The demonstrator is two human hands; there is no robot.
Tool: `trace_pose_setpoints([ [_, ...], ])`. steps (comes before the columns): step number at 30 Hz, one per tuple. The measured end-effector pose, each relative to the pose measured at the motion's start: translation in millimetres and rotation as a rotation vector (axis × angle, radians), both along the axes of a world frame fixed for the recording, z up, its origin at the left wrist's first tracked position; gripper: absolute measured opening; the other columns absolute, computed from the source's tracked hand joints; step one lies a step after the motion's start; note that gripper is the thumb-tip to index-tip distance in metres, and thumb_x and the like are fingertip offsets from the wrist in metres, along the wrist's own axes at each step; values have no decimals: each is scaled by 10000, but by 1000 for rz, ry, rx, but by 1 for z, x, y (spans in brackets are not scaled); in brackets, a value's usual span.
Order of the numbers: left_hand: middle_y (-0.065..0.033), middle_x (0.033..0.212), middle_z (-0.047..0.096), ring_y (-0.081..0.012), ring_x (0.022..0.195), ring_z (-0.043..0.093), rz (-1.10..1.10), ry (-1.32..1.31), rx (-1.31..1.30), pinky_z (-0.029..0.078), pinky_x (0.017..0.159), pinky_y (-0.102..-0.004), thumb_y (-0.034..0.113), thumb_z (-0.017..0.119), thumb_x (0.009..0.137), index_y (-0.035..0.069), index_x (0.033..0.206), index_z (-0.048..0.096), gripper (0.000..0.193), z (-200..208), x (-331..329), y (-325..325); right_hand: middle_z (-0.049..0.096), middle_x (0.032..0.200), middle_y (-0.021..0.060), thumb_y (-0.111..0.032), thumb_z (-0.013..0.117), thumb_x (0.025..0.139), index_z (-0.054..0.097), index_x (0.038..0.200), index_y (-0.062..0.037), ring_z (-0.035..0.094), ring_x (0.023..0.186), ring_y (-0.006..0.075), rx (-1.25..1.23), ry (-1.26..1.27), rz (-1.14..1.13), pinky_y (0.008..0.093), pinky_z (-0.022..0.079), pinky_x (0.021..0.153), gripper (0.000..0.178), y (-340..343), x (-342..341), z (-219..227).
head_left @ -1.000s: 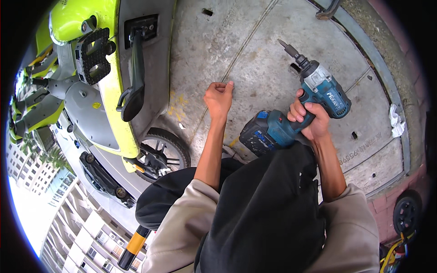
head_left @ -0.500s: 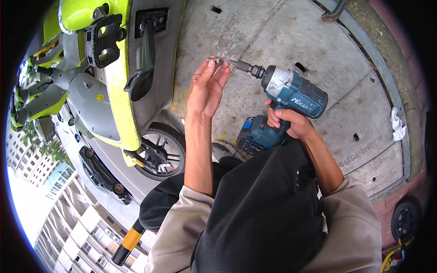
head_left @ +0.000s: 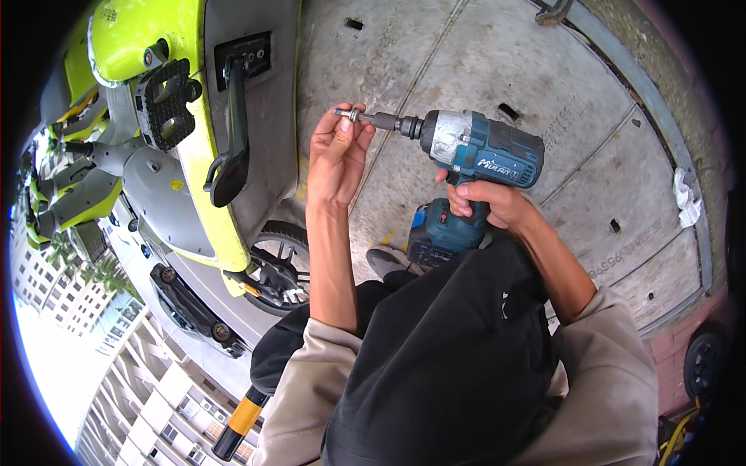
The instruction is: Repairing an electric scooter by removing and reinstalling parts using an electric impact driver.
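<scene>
My right hand (head_left: pixel 489 203) is wrapped round the grip of a teal cordless impact driver (head_left: pixel 493 147), with its silver nose pointing left. From its chuck runs a dark bit holder (head_left: pixel 388 122). Between the fingertips of my left hand (head_left: pixel 339 155) is a small metal bolt (head_left: pixel 354 115) with a wide collar and a bluish tip. The bolt is in line with the driver's bit and appears to touch it; the fingers partly hide the joint. The driver's battery (head_left: pixel 435 233) hangs low near my knee.
A lime-and-grey electric bike (head_left: pixel 203 155) with a pedal (head_left: pixel 167 105) and crank (head_left: pixel 233 147) stands close on the left. Slotted concrete slabs (head_left: pixel 435 62) lie ahead. White crumpled paper (head_left: pixel 686 198) is at the right, a black-and-yellow post (head_left: pixel 241 423) lower left.
The driver and my right hand have moved left, bringing the bit up to the bolt in my left fingers. My left hand has shifted slightly left. The whole view has turned a little.
</scene>
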State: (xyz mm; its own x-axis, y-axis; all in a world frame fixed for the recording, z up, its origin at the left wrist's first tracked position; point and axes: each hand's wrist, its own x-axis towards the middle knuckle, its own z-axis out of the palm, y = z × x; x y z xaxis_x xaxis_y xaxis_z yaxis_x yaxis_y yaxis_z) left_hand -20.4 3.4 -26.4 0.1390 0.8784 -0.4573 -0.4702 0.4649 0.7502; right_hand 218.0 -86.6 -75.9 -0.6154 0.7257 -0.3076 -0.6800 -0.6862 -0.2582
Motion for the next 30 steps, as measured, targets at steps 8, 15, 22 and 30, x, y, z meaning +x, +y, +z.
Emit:
trace_pose_setpoints([
  [8,-71,1203,643,-172,1101,596,146,-220,28,461,1015,-362,192,550,1009,81,1234,600,255,-6,-4,24,542,672,27,-52,589,833,601,1076,48,489,567,104,-5,69,-102,269,422,582,263,36,-32,-3],
  [15,3,1148,688,-132,1057,607,203,-130,67,444,938,-315,245,553,1007,100,1155,662,234,10,-19,79,568,678,41,-38,574,784,627,1003,39,492,540,100,123,34,-192,273,431,552,238,94,-68,5],
  [22,-23,1178,686,-139,1098,605,199,-134,89,418,999,-326,215,566,996,63,1167,656,246,7,-37,101,576,667,42,-55,580,761,632,957,34,488,521,98,175,68,-192,289,435,537,222,120,-87,-7],
  [30,-40,1183,687,-156,1138,599,239,-155,63,375,1088,-369,184,577,984,42,1171,649,245,8,-48,107,551,655,33,-41,572,828,630,1018,33,488,547,95,266,65,-198,272,429,563,211,126,-99,-15],
])
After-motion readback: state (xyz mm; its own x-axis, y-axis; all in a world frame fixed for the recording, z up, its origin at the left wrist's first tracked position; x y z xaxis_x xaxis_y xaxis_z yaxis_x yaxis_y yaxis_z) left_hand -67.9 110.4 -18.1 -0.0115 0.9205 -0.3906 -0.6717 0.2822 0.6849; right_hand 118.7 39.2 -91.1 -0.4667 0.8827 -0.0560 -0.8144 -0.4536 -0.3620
